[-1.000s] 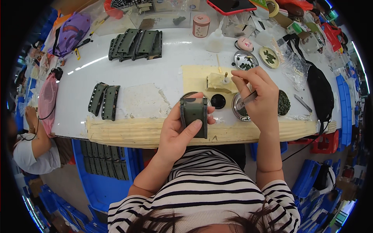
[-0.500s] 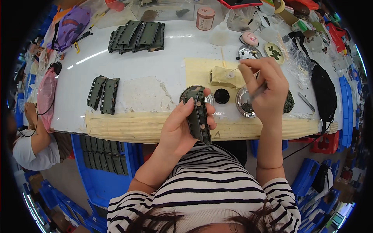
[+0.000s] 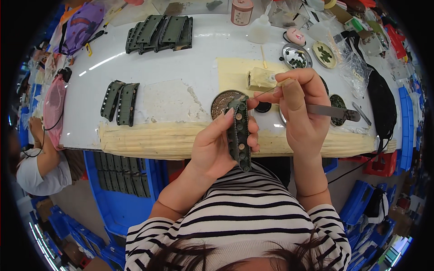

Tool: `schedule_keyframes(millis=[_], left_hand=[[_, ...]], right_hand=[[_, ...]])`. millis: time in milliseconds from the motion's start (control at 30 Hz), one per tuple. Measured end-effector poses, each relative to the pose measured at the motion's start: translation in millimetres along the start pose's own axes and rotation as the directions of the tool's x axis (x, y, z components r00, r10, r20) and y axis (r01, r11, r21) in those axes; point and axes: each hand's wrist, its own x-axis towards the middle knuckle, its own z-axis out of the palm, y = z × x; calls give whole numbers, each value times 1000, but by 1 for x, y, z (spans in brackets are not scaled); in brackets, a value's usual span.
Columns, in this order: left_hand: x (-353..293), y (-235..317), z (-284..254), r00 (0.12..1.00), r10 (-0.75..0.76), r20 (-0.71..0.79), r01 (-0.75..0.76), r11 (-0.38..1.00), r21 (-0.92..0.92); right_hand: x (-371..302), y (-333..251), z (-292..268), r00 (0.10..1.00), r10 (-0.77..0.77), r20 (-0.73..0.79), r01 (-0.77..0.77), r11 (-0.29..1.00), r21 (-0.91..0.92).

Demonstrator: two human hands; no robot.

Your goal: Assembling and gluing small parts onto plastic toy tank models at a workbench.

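My left hand (image 3: 210, 147) grips an elongated dark green camouflage piece (image 3: 239, 137) with round tan studs and toothed edges. It is held tilted above the table's front edge, thumb on its near face. My right hand (image 3: 305, 115) is closed, pinching a thin needle-like rod (image 3: 265, 93) between thumb and finger. The rod's tip points left at the upper end of the green piece; I cannot tell whether they touch. Flat grey metal tweezers (image 3: 337, 112) also stick out to the right from this hand. Behind the fingers stands a yellow taped block (image 3: 258, 79).
Round dishes of small brown (image 3: 221, 100) and green bits (image 3: 296, 58) lie around the hands. More green pieces (image 3: 160, 34) are stacked at the back left, two (image 3: 120, 103) nearer. A blue crate (image 3: 106, 212) sits below the table. Another person (image 3: 45, 158) is at far left.
My right hand has moved from the yellow block toward the green piece, bringing the rod's tip to its upper end. The tweezers now show pointing right. The view has shifted slightly.
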Motion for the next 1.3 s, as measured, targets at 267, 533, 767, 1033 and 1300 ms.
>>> schedule_keyframes(millis=[267,533,767,1033,1300], left_hand=[[-1,-1,0,1000,-1,-15,1,1000,-1],[-1,-1,0,1000,-2,-18,2,1000,6],[-2,0,1,999,3,-41,-3,1000,9],[-1,6,6,996,81,-39,-77,994,77],[-2,7,15,941,311,-130,-163,758,632]], right_hand=[[1,-8,2,1000,25,10,-24,997,-77],[0,-9,6,999,54,-6,-54,993,-105],[1,-8,4,999,48,4,-47,993,-111],[14,4,-24,970,-194,-143,103,870,-482],[18,18,-33,960,-270,78,207,491,-846]])
